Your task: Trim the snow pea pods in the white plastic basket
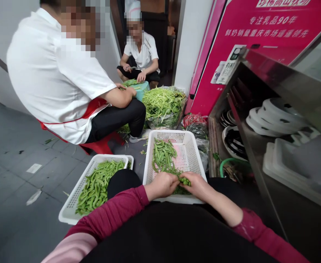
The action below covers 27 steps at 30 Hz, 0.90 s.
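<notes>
A white perforated basket (pixel 146 166) rests at my lap, with green pods (pixel 163 154) along its left side and front. Over its front part, my right hand (pixel 195 185) is closed around a small bunch of green pods (pixel 185 180). My left hand (pixel 162 185) touches the near end of that bunch, its fingers pinched together; what lies between them is too small to make out. To the left, a second white basket (pixel 67 213) holds a heap of green pods (pixel 99 184).
A person in white (pixel 48 65) sits on a red stool (pixel 99 147) at the left; another person (pixel 142 51) squats behind a teal container (pixel 142 91). A bag of greens (pixel 164 106) stands beyond the basket. Metal shelving (pixel 286 78) with dishes flanks my right.
</notes>
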### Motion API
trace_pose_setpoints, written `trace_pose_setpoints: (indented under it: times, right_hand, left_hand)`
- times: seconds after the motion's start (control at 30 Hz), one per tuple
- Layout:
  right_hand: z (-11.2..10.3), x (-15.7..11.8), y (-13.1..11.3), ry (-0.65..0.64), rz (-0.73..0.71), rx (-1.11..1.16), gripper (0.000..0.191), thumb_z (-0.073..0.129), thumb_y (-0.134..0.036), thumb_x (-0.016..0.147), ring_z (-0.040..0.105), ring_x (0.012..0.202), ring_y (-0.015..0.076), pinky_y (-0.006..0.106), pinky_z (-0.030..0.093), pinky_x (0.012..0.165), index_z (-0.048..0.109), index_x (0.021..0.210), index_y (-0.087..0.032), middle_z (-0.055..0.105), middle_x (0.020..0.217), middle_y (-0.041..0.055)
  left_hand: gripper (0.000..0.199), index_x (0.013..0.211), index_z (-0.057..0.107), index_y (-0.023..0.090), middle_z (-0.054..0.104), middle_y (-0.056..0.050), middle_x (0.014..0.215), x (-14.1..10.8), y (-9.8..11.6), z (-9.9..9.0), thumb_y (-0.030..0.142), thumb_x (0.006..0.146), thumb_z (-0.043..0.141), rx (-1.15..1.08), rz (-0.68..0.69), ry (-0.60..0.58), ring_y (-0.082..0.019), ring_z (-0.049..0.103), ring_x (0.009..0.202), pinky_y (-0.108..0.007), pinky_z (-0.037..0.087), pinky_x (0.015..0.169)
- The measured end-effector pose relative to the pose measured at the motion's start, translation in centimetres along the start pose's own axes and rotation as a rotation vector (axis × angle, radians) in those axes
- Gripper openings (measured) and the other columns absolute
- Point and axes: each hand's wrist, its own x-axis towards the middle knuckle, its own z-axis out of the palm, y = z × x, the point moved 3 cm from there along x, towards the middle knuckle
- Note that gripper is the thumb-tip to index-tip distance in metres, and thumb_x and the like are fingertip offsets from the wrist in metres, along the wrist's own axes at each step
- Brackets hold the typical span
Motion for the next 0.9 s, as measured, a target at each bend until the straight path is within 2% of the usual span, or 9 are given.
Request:
trace_pose_setpoints:
  times: [0.13, 0.23, 0.27, 0.33, 0.43, 0.5, 0.67, 0.8, 0.9]
  right_hand:
    - [0.7, 0.9, 1.9, 0.233, 0.415, 0.694, 0.018, 0.061, -0.033, 0.068, 0.052, 0.053, 0.0123, 0.025, 0.044, 0.052, 0.055, 0.078, -0.018, 0.056, 0.06, -0.0019]
    - [-0.1, 2.0, 5.5, 0.49, 0.594, 1.008, 0.022, 0.061, -0.037, 0.067, 0.051, 0.047, 0.0117, 0.024, 0.044, 0.046, 0.05, 0.071, -0.019, 0.053, 0.054, -0.0025]
    - [-0.5, 2.7, 6.9, 0.528, 0.602, 0.978, 0.021, 0.06, -0.036, 0.067, 0.053, 0.049, 0.0125, 0.025, 0.045, 0.047, 0.049, 0.071, -0.019, 0.054, 0.055, -0.0019]
    - [-1.0, 4.5, 9.1, 0.436, 0.533, 0.661, 0.015, 0.056, -0.031, 0.07, 0.057, 0.056, 0.0146, 0.027, 0.046, 0.052, 0.052, 0.077, -0.019, 0.058, 0.061, 0.0003]
    - [0.7, 7.3, 10.4, 0.058, 0.285, -0.037, 0.019, 0.054, -0.015, 0.068, 0.059, 0.074, 0.0179, 0.03, 0.046, 0.067, 0.057, 0.087, -0.018, 0.063, 0.078, 0.0044]
    - [2.7, 8.5, 10.6, -0.131, 0.15, -0.24, 0.025, 0.056, -0.007, 0.062, 0.058, 0.084, 0.0192, 0.029, 0.043, 0.075, 0.061, 0.083, -0.019, 0.064, 0.085, 0.0049]
    - [5.6, 9.5, 10.5, -0.267, 0.034, -0.294, 0.021, 0.057, -0.003, 0.061, 0.057, 0.085, 0.02, 0.028, 0.041, 0.077, 0.063, 0.075, -0.017, 0.063, 0.083, 0.007]
    - [3.9, 8.8, 9.9, -0.236, -0.003, -0.304, 0.019, 0.06, -0.012, 0.066, 0.054, 0.093, 0.0193, 0.028, 0.039, 0.083, 0.063, 0.084, -0.017, 0.061, 0.094, 0.0078]
    - [1.8, 7.4, 8.0, -0.162, -0.046, -0.211, 0.018, 0.059, -0.016, 0.07, 0.055, 0.09, 0.0171, 0.027, 0.04, 0.082, 0.063, 0.087, -0.018, 0.062, 0.092, 0.0059]
  left_hand:
    - [0.03, 0.061, 0.056, 0.014, 0.051, -0.001, 0.056, -0.1, -1.7, 0.9, 0.02, 0.082, 0.035, -0.192, -0.169, 0.187, -0.009, 0.046, 0.055, -0.019, 0.034, 0.054]
    - [0.023, 0.064, 0.06, 0.014, 0.052, -0.003, 0.06, -0.6, -3.4, 3.6, 0.015, 0.076, 0.041, -0.143, -0.282, 0.002, -0.012, 0.048, 0.059, -0.021, 0.037, 0.057]
    - [0.019, 0.069, 0.062, 0.014, 0.055, -0.005, 0.067, -0.8, -3.9, 4.5, 0.013, 0.073, 0.044, -0.107, -0.278, -0.077, -0.014, 0.051, 0.065, -0.022, 0.039, 0.061]
    - [0.027, 0.086, 0.064, 0.015, 0.057, -0.009, 0.088, -1.1, -4.6, 6.0, 0.008, 0.066, 0.047, -0.049, -0.234, -0.153, -0.018, 0.053, 0.081, -0.025, 0.041, 0.069]
    - [0.041, 0.103, 0.06, 0.018, 0.057, -0.01, 0.098, -1.0, -5.0, 6.6, 0.007, 0.066, 0.046, -0.032, -0.211, -0.152, -0.02, 0.054, 0.09, -0.027, 0.042, 0.077]
    - [0.036, 0.1, 0.062, 0.019, 0.06, -0.009, 0.094, -1.0, -5.1, 6.5, 0.01, 0.07, 0.043, -0.044, -0.26, -0.166, -0.019, 0.056, 0.087, -0.028, 0.043, 0.078]
    - [0.028, 0.088, 0.065, 0.019, 0.065, -0.006, 0.089, -1.2, -5.7, 6.1, 0.014, 0.074, 0.042, -0.149, -0.381, -0.16, -0.018, 0.059, 0.083, -0.027, 0.043, 0.077]
    - [0.025, 0.084, 0.065, 0.016, 0.066, -0.005, 0.081, -0.7, -6.4, 5.2, 0.015, 0.075, 0.041, -0.303, -0.45, -0.013, -0.015, 0.059, 0.075, -0.024, 0.043, 0.073]
    - [0.023, 0.08, 0.062, 0.015, 0.062, -0.003, 0.068, 0.3, -6.0, 4.2, 0.023, 0.078, 0.04, -0.469, -0.489, 0.046, -0.012, 0.055, 0.059, -0.022, 0.042, 0.059]
